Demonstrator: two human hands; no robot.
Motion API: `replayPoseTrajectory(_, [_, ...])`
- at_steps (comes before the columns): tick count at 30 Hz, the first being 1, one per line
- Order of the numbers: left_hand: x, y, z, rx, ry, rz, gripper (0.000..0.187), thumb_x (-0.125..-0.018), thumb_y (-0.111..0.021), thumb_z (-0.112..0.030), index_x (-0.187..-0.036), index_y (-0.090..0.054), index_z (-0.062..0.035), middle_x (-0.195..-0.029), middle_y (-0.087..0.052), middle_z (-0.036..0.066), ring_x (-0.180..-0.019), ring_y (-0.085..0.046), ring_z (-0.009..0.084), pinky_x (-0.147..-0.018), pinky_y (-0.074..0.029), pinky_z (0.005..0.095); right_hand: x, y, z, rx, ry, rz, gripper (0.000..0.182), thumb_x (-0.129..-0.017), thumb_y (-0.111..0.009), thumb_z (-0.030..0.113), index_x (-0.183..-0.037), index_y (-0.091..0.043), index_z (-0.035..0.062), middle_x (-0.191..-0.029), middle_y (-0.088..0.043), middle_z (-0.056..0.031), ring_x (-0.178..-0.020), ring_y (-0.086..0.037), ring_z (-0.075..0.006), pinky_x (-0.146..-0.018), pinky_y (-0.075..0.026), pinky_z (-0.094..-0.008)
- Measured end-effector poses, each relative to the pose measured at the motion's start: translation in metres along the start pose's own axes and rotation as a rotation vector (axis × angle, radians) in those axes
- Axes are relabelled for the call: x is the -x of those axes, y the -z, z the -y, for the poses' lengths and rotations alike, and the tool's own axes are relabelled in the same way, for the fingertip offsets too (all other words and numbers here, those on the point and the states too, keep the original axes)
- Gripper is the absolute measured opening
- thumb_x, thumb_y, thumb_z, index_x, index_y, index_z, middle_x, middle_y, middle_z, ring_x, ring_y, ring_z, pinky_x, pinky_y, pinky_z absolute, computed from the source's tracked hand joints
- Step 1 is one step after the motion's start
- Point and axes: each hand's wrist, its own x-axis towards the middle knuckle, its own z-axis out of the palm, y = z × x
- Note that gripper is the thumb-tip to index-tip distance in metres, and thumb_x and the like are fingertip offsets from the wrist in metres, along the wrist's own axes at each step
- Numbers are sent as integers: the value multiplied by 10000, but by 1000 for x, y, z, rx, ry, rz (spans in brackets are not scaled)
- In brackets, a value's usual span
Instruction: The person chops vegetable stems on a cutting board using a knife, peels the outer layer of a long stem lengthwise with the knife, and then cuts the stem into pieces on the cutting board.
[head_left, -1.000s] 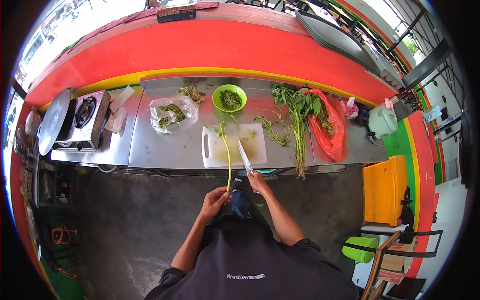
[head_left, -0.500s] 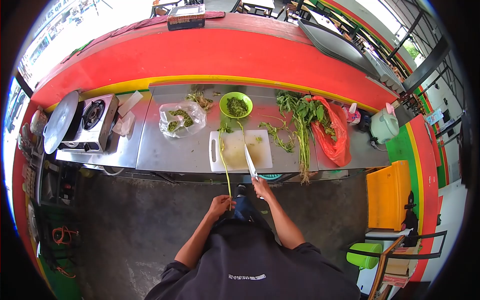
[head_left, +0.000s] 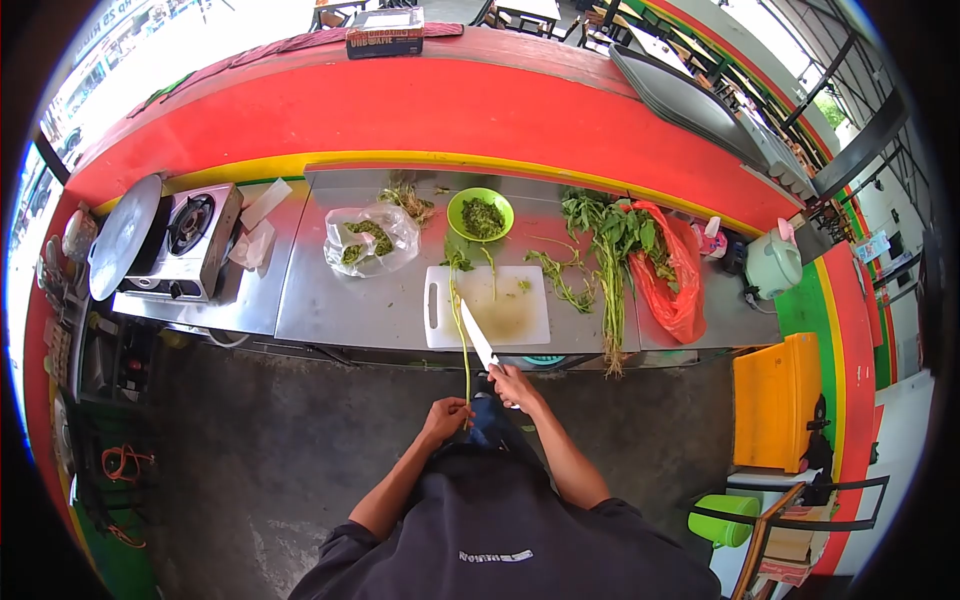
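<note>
My left hand [head_left: 448,416] pinches the lower end of a long green stem [head_left: 467,368], in front of the counter edge. The stem runs up across the left side of a white cutting board [head_left: 532,328], with leaves at its far end. In my right hand [head_left: 513,386] is a knife [head_left: 480,337] with a pale blade. Its tip lies right at the stem, over the board. A short cut stem piece and green bits lie on the board. Behind it sits a lime-green bowl [head_left: 454,222] holding chopped greens [head_left: 483,217].
Left on the steel counter [head_left: 310,290] are a plastic bag of greens [head_left: 385,247] and a gas stove [head_left: 190,240]. To the right lie loose stems [head_left: 565,280], a leafy bunch [head_left: 610,270], a red plastic bag [head_left: 680,290] and a pale green appliance [head_left: 773,265].
The knife has swung left from the board's middle to the stem, my right hand moving slightly left and down. My left hand keeps its hold; the view has shifted a little.
</note>
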Motion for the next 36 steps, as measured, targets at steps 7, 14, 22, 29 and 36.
replayPoseTrajectory(7, [2,8,5,-8,4,-67,282,-918,-641,-111,-1107,-591,93,-936,-700,138,-740,-691,181,-678,-558,285,-3,-7,5,-42,-30,75,357,-1005,-491,434,-891,-471,96,-573,-351,51,-397,-270,-40,-365,-229,-237])
replayPoseTrajectory(14, [-2,14,22,69,-6,-116,290,-898,-666,-124,-1080,-609,95,-854,-715,130,-692,-697,171,-637,-553,276,-3,-8,-3,-50,-29,75,357,-1008,-491,423,-887,-469,88,-578,-353,46,-405,-284,-42,-363,-229,-232])
replayPoseTrajectory(22, [8,16,12,65,37,-97,324,-913,-670,-132,-1125,-577,95,-942,-696,141,-767,-689,184,-701,-561,296,-3,-15,-10,-7,-70,24,347,-1000,-487,397,-890,-494,68,-605,-405,20,-424,-342,-62,-366,-270,-244])
replayPoseTrajectory(29, [23,20,-11,171,52,-49,301,-951,-641,-184,-1143,-596,43,-976,-701,102,-781,-670,139,-725,-537,254,-15,-21,-30,207,87,-80,414,-999,-466,440,-882,-505,45,-577,-402,0,-408,-382,-103,-361,-317,-283])
replayPoseTrajectory(36, [44,34,-16,350,-9,6,270,-978,-613,-218,-1134,-637,1,-966,-718,62,-752,-658,91,-618,-458,200,-39,-21,-52,549,137,-239,455,-983,-467,434,-1039,-599,2,-883,-669,-252,-790,-680,-412,-714,-532,-477])
